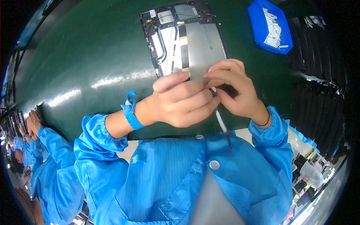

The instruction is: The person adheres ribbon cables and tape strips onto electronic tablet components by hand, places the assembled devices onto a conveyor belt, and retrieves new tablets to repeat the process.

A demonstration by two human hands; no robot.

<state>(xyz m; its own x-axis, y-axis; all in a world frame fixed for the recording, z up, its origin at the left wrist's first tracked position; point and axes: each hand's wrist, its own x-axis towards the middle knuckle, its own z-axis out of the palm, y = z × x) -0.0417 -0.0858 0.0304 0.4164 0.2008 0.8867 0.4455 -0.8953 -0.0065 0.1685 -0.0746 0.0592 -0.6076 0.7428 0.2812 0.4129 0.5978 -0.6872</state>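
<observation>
An opened tablet (204, 41), its metal plate, black frame and inner parts exposed, lies on the green table in front of me. At its near end my two hands meet. My left hand (182, 99) is closed, with curled fingers over a slim white-and-dark stick-like tool (221, 120), which slants down toward my chest and is blurred. My right hand (238, 88) has its thumb and fingers drawn together in a pinch beside the left fingertips. Between them shows a small white piece (213, 89); I cannot tell whether it belongs to the tool.
At the far right stands a blue tray (258, 39) with many small white pieces (273, 30) inside. Dark ribbed material (315, 108) lines the right side. Another person's hand (33, 122) and blue sleeve (56, 144) are at the left table edge.
</observation>
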